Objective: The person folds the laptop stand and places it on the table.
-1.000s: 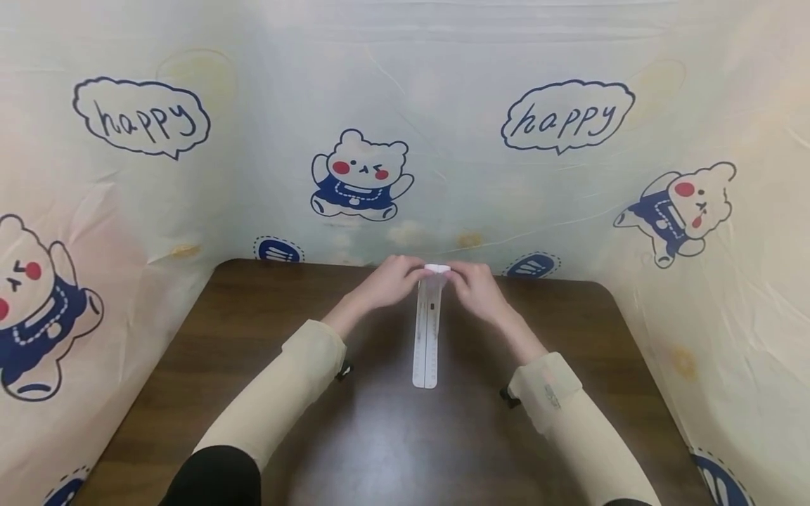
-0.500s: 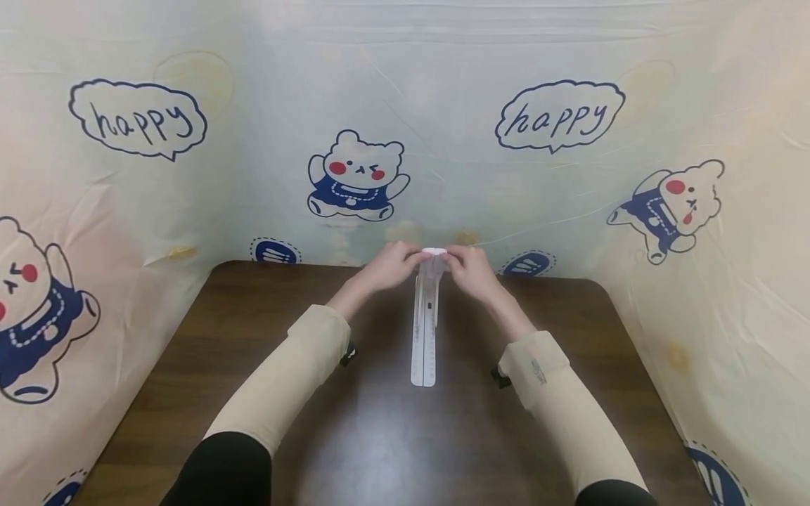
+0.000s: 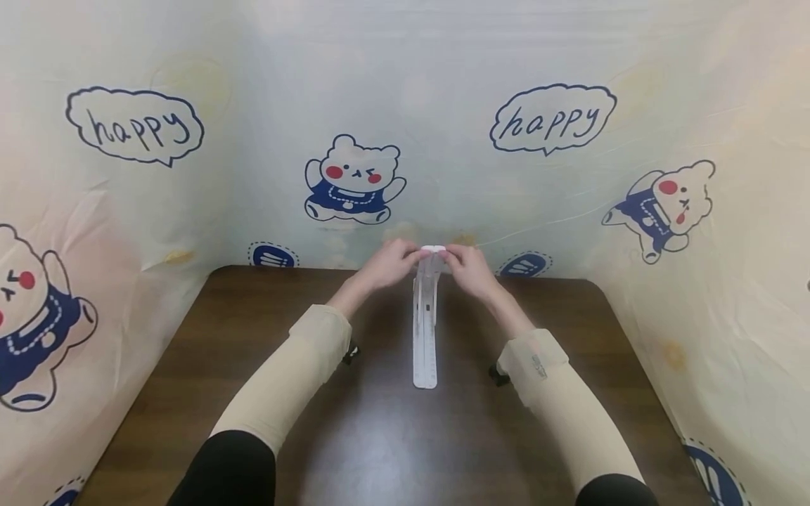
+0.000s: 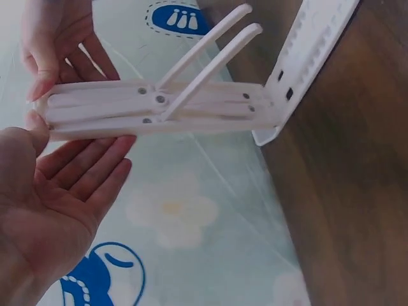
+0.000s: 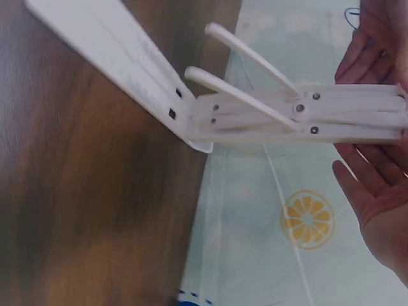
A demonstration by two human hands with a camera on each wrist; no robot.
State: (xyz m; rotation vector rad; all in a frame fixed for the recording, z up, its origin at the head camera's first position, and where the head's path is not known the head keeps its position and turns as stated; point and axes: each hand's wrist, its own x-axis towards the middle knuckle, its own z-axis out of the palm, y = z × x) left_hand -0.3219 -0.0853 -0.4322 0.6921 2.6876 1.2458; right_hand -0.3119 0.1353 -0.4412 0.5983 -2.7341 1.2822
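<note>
A white folding stand (image 3: pixel 425 358) stands near the table's far side, its narrow notched base flat on the wood and pointing toward me. Its hinged upright (image 4: pixel 210 108) is raised at an angle from the base. Two slim prop arms (image 5: pixel 248 95) stick out from the upright. My left hand (image 3: pixel 392 263) pinches the left side of the upright's top end, thumb in front and fingers behind. On the other side my right hand (image 3: pixel 471 270) pinches the same end. In the left wrist view, both thumbs press close together at that end.
The dark wooden table (image 3: pixel 253 316) has rounded far corners. A pale cloth (image 3: pixel 455 176) printed with bears and "happy" bubbles hangs close behind the table and along both sides.
Both hands have moved up and slightly away from me with the upright's top end, mostly in the first half second. The base has stayed nearly in place.
</note>
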